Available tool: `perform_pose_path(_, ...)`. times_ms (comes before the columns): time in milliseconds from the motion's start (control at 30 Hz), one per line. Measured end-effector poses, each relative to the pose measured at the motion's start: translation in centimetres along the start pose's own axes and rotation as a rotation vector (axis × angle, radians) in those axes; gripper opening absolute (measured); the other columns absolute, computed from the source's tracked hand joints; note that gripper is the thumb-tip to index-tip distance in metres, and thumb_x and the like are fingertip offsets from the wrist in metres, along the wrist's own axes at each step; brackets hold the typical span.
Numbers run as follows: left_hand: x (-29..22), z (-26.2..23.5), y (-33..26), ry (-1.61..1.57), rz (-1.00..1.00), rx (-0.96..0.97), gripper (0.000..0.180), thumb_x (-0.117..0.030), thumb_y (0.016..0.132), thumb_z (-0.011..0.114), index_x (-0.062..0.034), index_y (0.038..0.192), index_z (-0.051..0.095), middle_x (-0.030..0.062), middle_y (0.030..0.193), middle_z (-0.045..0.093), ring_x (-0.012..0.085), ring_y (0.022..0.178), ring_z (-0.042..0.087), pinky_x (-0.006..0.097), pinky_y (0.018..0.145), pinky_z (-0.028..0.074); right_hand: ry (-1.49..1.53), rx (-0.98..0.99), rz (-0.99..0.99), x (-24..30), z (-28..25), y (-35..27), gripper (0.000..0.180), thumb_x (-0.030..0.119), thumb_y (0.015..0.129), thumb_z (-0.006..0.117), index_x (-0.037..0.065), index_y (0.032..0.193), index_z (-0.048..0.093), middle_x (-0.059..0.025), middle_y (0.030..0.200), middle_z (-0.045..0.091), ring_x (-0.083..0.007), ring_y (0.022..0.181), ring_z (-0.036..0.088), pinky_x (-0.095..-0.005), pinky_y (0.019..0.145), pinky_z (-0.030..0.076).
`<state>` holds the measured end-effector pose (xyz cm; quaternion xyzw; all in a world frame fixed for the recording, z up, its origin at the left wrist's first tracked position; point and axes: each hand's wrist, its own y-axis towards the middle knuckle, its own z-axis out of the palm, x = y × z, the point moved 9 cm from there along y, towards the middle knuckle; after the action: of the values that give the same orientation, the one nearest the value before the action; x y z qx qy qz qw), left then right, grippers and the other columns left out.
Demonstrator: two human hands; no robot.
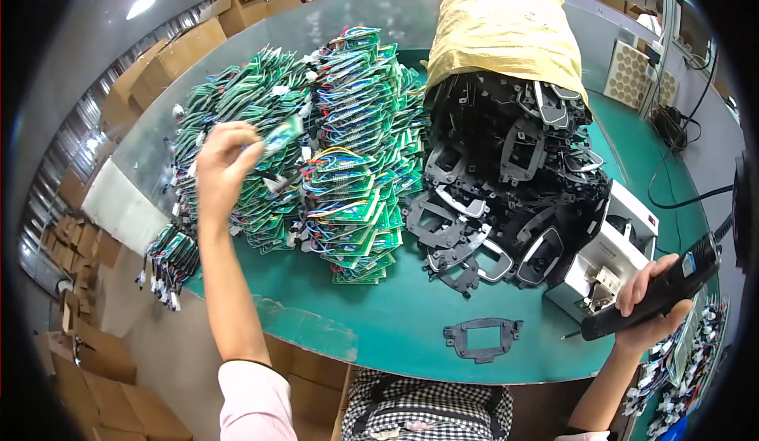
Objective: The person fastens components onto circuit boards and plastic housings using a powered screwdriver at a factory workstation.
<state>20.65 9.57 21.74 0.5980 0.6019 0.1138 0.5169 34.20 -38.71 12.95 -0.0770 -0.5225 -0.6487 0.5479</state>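
Note:
Raised over the stacks at the left, my left hand (pixel 228 160) pinches a small green circuit board (pixel 283 136), slightly blurred, with wires trailing below it. My right hand (pixel 650 307) wraps round a black electric screwdriver (pixel 652 297), its bit pointing left and down. Beside that tool stands a white box-shaped screw feeder (pixel 613 251). A single black plastic frame (pixel 484 339) with a rectangular opening lies flat near the table's front edge. Tall stacks of wired green circuit boards (pixel 356 156) fill the table's left and middle.
A yellow woven sack (pixel 506 30) spills a heap of black plastic frames (pixel 522 204) behind the single one. More wired boards (pixel 688 354) sit at the lower right. A black cable (pixel 688 204) hangs at the right. Cardboard boxes (pixel 186 50) stand beyond the green table (pixel 308 330).

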Motion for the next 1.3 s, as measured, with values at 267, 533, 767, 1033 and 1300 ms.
perform_pose_path(267,-10.7,12.2,-13.4,0.143,0.05,0.654,0.012,0.005,0.069,0.058,-0.0007,0.079,0.054,0.0107,0.084,0.053,0.0259,0.071,0.057,0.033,0.062,0.048,-0.025,-0.017,0.056,-2.1,1.1,-0.1,0.066,0.059,0.073,0.059,0.001,0.09,0.035,-0.0082,0.059,0.045,-0.0141,0.041,0.047,-0.0226,0.038,0.042)
perform_pose_path(533,-7.4,16.1,-19.6,0.248,0.117,0.696,0.018,-0.003,0.069,0.059,-0.0028,0.085,0.053,0.0128,0.104,0.051,0.0289,0.093,0.052,0.038,0.077,0.045,0.015,0.007,0.128,-2.5,0.7,-1.3,0.064,0.057,0.072,0.062,0.003,0.09,0.035,-0.0078,0.061,0.046,-0.0151,0.042,0.047,-0.0224,0.039,0.04)
perform_pose_path(767,-6.0,17.5,-20.4,0.516,0.352,1.015,0.019,-0.011,0.069,0.057,-0.0082,0.086,0.051,0.0093,0.09,0.05,0.0216,0.092,0.047,0.032,0.074,0.038,0.038,-0.002,0.129,-2.6,0.7,-1.6,0.062,0.056,0.072,0.063,0.004,0.089,0.034,-0.0063,0.06,0.045,-0.0132,0.04,0.046,-0.02,0.038,0.038)
perform_pose_path(1033,-9.3,9.8,-11.3,0.165,0.301,0.554,0.028,-0.009,0.059,0.066,-0.0059,0.084,0.053,0.012,0.094,0.053,0.0243,0.089,0.053,0.035,0.076,0.041,0.006,-0.038,0.121,-3.4,0.1,-1.8,0.062,0.059,0.073,0.059,0.004,0.089,0.034,-0.0057,0.059,0.043,-0.0117,0.039,0.044,-0.0189,0.036,0.037)
perform_pose_path(1300,-1.5,-11.2,-3.2,-0.842,0.177,-0.864,0.03,-0.014,0.085,0.053,-0.0048,0.111,0.042,0.0099,0.104,0.055,0.0273,0.094,0.058,0.041,0.079,0.047,0.115,-0.057,0.121,-3.7,-0.4,-3.3,0.065,0.054,0.08,0.054,0.001,0.113,0.037,-0.0048,0.066,0.04,-0.0097,0.043,0.04,-0.019,0.039,0.035)
